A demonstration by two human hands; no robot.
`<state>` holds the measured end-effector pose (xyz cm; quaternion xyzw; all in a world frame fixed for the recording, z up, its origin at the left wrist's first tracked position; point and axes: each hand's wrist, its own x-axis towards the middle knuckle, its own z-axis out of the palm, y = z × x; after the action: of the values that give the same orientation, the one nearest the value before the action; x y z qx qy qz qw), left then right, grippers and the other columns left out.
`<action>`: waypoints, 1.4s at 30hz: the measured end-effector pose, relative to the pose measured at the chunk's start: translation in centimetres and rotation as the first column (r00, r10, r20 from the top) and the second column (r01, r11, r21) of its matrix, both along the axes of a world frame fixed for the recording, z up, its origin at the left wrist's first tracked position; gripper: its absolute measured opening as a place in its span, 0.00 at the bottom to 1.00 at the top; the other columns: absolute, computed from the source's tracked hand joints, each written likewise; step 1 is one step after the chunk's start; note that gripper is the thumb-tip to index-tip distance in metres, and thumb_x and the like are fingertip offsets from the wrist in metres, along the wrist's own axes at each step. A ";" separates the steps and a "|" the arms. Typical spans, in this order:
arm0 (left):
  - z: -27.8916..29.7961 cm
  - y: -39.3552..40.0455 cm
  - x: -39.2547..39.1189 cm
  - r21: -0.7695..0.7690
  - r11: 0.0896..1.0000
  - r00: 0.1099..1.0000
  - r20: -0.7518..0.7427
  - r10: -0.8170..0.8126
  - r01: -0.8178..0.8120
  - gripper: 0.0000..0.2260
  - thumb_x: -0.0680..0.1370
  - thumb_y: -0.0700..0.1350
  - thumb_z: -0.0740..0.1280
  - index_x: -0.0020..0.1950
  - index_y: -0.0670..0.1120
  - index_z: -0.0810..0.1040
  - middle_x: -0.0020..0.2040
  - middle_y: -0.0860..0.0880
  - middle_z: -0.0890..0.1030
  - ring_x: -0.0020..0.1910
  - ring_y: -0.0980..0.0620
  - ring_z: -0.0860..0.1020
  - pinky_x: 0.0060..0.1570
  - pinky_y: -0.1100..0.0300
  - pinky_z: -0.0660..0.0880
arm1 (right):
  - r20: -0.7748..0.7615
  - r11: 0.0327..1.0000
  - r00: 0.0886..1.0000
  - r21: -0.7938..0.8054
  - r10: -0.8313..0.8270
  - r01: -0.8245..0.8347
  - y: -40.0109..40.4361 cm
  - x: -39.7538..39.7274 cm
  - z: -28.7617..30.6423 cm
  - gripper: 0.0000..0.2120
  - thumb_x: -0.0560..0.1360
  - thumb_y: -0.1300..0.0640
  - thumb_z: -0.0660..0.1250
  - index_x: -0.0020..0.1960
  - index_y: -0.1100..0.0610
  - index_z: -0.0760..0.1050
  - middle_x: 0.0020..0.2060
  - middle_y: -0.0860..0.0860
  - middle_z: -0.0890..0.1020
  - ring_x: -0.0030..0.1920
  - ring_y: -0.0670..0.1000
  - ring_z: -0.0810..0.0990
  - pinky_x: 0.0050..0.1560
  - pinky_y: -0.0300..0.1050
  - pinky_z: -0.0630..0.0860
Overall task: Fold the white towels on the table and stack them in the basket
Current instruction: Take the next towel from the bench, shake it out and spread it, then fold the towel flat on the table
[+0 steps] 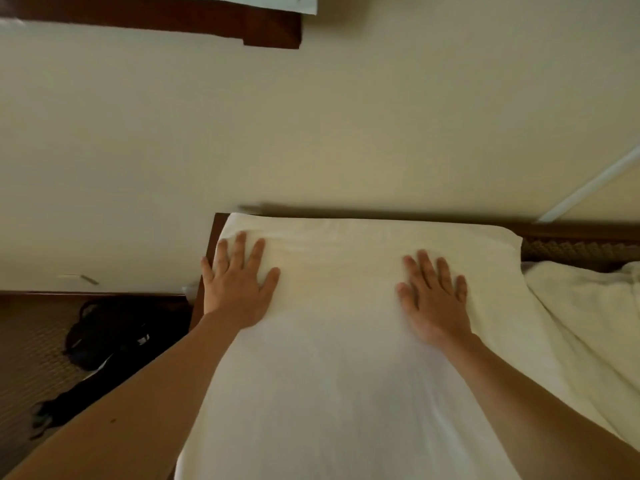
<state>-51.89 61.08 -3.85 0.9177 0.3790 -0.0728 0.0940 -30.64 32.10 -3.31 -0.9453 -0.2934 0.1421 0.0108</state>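
Head view looks down on a white towel [332,341] spread flat over the dark wooden counter [212,237], reaching its far edge by the cream wall [311,116]. Left hand [237,289] and right hand [434,303] both press on it, palms down, fingers spread, each grip open and holding nothing. More white cloth [588,313] lies bunched just right of the towel.

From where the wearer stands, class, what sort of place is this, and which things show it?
Probably a hotel or guest room, though I can't be sure: a dark wooden table against a plain cream wall, patterned carpet, and white towels spread out for folding.
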 end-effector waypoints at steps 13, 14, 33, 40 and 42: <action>-0.2 4.2 -0.7 -0.030 0.993 0.992 -0.063 0.109 -0.111 0.32 0.82 0.64 0.43 0.83 0.55 0.38 0.83 0.53 0.35 0.82 0.40 0.40 0.78 0.36 0.40 | -0.013 0.997 0.997 0.013 0.074 -0.074 4.5 0.6 0.2 0.33 0.79 0.33 0.34 0.82 0.39 0.36 0.81 0.41 0.36 0.82 0.53 0.34 0.79 0.63 0.35; -0.1 4.0 -0.3 -0.033 0.990 0.987 -0.092 0.132 -0.136 0.32 0.83 0.63 0.43 0.83 0.53 0.38 0.83 0.53 0.36 0.82 0.40 0.40 0.77 0.35 0.40 | -0.013 0.996 0.996 0.006 0.085 -0.085 3.9 1.1 0.3 0.33 0.78 0.33 0.34 0.82 0.38 0.36 0.81 0.41 0.36 0.82 0.52 0.35 0.78 0.63 0.35; 0.3 -20.2 25.7 -0.062 0.983 0.985 0.011 -0.170 0.170 0.29 0.82 0.62 0.43 0.83 0.59 0.41 0.84 0.51 0.38 0.82 0.40 0.38 0.74 0.31 0.36 | -0.125 0.936 0.931 0.043 -0.342 0.350 -5.7 16.8 -0.1 0.29 0.83 0.35 0.42 0.81 0.36 0.38 0.82 0.45 0.35 0.82 0.58 0.36 0.77 0.70 0.38; -0.3 -20.3 25.5 -0.018 0.990 0.989 0.065 -0.136 0.137 0.31 0.80 0.63 0.45 0.83 0.59 0.49 0.84 0.52 0.44 0.82 0.43 0.43 0.76 0.34 0.39 | -0.586 0.301 0.563 0.487 -0.583 0.819 -7.1 20.4 0.6 0.24 0.83 0.49 0.60 0.76 0.58 0.65 0.70 0.60 0.72 0.67 0.63 0.73 0.60 0.51 0.72; -0.5 -20.3 25.6 -0.012 0.991 0.988 0.074 -0.134 0.135 0.31 0.79 0.63 0.45 0.83 0.59 0.50 0.84 0.53 0.45 0.83 0.44 0.43 0.77 0.35 0.40 | -0.597 0.214 0.540 0.529 -0.594 0.821 -7.6 21.7 0.6 0.15 0.83 0.55 0.61 0.65 0.63 0.76 0.55 0.59 0.80 0.59 0.62 0.78 0.48 0.45 0.69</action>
<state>-26.32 40.80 -4.32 0.9424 0.3121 -0.0486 0.1104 -8.97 24.51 -2.67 -0.8372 0.1513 0.1057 0.5148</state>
